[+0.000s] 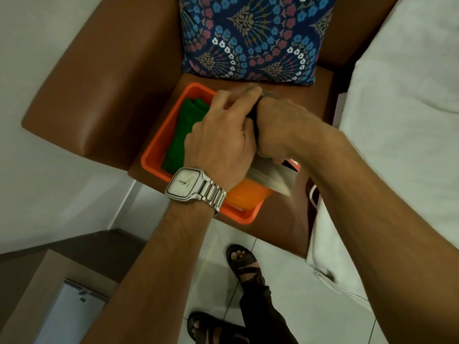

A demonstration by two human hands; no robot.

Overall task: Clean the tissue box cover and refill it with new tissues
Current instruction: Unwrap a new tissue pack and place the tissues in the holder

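Both my hands are pressed together over an orange tray (159,145) on the armchair seat. A dark tissue box cover (253,120) shows only as a narrow strip between them; my left hand (218,145), with a silver watch on its wrist, is closed over it. My right hand (280,130) grips from the right side, its fingers curled down on a pale pack of tissues (270,178) in clear wrap that sticks out below the hands toward me. A folded green cloth (181,130) lies in the left part of the tray.
An orange round container (244,196) sits in the tray's near end. The brown armchair (99,100) has a blue floral cushion (250,36) at the back. A white bed (407,120) is on the right, and my sandalled feet (243,261) stand on white floor tiles.
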